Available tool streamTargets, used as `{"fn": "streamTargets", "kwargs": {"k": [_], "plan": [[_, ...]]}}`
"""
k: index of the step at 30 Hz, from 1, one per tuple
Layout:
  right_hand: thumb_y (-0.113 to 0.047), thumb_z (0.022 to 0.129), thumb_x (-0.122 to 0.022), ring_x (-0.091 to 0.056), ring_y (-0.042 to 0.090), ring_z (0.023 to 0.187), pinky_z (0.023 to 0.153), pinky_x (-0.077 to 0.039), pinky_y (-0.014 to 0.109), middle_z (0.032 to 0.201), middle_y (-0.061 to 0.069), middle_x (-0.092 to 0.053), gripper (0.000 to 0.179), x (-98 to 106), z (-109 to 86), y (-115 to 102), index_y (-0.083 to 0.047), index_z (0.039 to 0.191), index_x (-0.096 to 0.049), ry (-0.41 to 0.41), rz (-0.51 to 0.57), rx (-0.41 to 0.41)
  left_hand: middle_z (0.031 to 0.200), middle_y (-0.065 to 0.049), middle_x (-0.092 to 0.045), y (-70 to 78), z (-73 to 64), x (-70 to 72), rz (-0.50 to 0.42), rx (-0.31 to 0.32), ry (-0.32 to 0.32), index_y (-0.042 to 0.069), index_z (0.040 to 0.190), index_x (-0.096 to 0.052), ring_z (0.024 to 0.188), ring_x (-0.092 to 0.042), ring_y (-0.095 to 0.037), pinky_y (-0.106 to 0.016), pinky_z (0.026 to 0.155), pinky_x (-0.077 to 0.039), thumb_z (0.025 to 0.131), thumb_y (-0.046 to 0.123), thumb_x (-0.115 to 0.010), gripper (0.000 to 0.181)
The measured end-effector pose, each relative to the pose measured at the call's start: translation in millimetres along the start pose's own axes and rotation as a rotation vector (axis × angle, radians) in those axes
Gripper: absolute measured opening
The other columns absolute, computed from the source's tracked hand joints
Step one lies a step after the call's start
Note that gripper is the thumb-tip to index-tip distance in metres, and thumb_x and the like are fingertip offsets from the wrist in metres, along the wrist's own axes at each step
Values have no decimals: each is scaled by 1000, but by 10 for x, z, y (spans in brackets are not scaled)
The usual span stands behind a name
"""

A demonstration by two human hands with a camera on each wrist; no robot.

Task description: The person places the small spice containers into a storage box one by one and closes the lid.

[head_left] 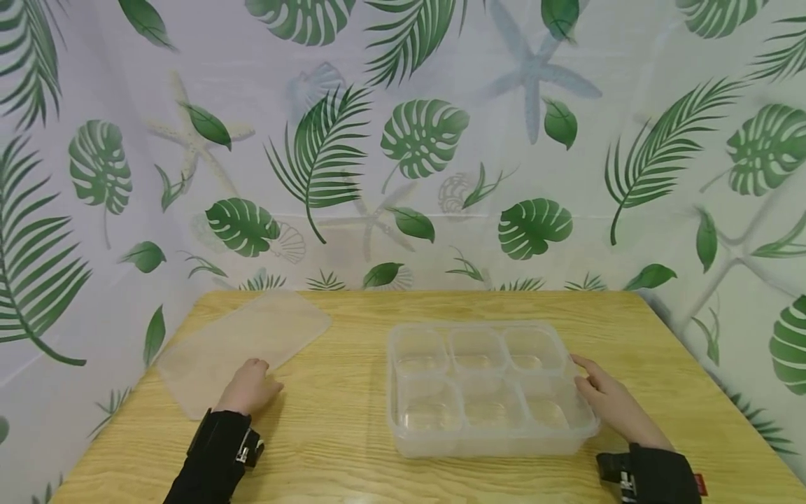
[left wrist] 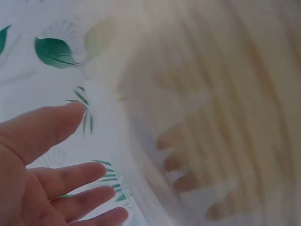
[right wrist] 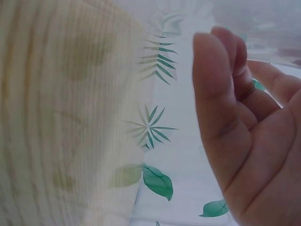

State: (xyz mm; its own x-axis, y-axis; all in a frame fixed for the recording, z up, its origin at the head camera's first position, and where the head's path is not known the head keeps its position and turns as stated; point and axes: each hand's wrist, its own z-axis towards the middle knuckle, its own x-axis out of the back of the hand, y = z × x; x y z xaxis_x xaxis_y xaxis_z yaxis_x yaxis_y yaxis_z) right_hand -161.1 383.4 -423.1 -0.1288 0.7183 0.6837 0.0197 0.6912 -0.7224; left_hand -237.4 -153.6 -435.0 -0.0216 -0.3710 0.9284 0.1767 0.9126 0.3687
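Note:
A clear plastic box (head_left: pixel 491 445) with several square compartments stands on the table, right of the middle. My right hand (head_left: pixel 607 399) is at its right side, fingertips against the wall near the rim. In the right wrist view the fingers of that hand (right wrist: pixel 254 117) are slightly bent, with nothing visibly gripped. To the left lies a flat, frosted, translucent lid-like sheet (head_left: pixel 214 350). Over its near right edge is my left hand (head_left: pixel 250 389); whether it touches the sheet cannot be told. The left wrist view shows the left hand (left wrist: pixel 61 174) with fingers spread and extended.
The wooden table (head_left: pixel 340 434) runs back to a leaf-printed curtain (head_left: pixel 415 140), which also encloses the left and right sides. Bare tabletop lies between the sheet and the box. Both wrists wear black straps.

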Motion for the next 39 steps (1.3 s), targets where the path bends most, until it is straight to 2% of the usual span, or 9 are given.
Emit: {"fn": "streamTargets", "kwargs": {"k": [7,9,12,15,20,25,30,35,39], "plan": [[-43,95,-32,-47,37,102,74,-42,43,119,28,-42,62,0,2,12,-3,140,-16,-15,25,-13,96,-30,-52,-56,-25,-28,90,-21,-77,-20,101,-49,88,-51,-43,-49,76,-42,77,6,-57,36],[-43,95,-32,-46,39,103,74,-42,44,120,29,-41,63,7,9,10,-2,140,-16,-13,17,-11,93,-28,-52,-39,-19,-23,93,-30,-75,-16,97,-51,83,-53,-39,-47,72,-44,77,5,-56,29],[-43,95,-31,-43,43,107,76,-42,46,124,32,-37,63,12,11,12,-1,140,-15,-9,11,1,80,-19,-50,-4,-16,-20,78,-36,-75,-7,77,-52,66,-48,-28,-37,59,-41,76,2,-55,10],[-43,95,-31,-39,46,110,77,-41,48,127,33,-32,63,14,11,13,-1,140,-15,-4,22,21,75,-14,-47,33,-27,-45,61,-33,-71,4,62,-44,58,-38,-21,-32,53,-32,74,1,-57,18],[-41,95,-31,-43,43,107,76,-42,45,125,32,-36,62,7,7,36,-1,140,-16,-5,34,25,76,-16,-48,121,-44,-115,162,-41,-43,3,65,-54,56,-45,-26,-35,50,-38,75,4,-65,15],[-39,96,-31,-42,43,107,75,-42,44,125,32,-35,60,3,0,33,-1,140,-15,-9,41,24,69,-14,-47,187,-68,-164,286,-168,30,0,68,-59,55,-50,-31,-40,51,-45,72,2,-69,11],[-37,97,-32,-42,44,108,76,-42,45,126,33,-34,59,11,16,2,0,140,-15,-9,45,38,72,-16,-48,210,-99,-145,312,-252,48,-4,76,-55,68,-51,-32,-44,64,-45,76,-11,-59,8],[-40,96,-31,-34,48,113,82,-38,51,131,35,-27,62,12,3,-16,-1,140,-14,-13,29,23,80,-18,-49,257,-120,-6,213,-219,111,-7,93,-50,67,-51,-28,-35,57,-44,84,-6,-54,10],[-42,96,-30,-30,49,117,84,-38,52,135,34,-19,62,40,-38,8,-2,141,-14,-26,48,19,73,-11,-43,312,-174,154,77,-107,227,-1,85,-45,54,-41,-19,-30,47,-34,90,7,-49,10]]}}
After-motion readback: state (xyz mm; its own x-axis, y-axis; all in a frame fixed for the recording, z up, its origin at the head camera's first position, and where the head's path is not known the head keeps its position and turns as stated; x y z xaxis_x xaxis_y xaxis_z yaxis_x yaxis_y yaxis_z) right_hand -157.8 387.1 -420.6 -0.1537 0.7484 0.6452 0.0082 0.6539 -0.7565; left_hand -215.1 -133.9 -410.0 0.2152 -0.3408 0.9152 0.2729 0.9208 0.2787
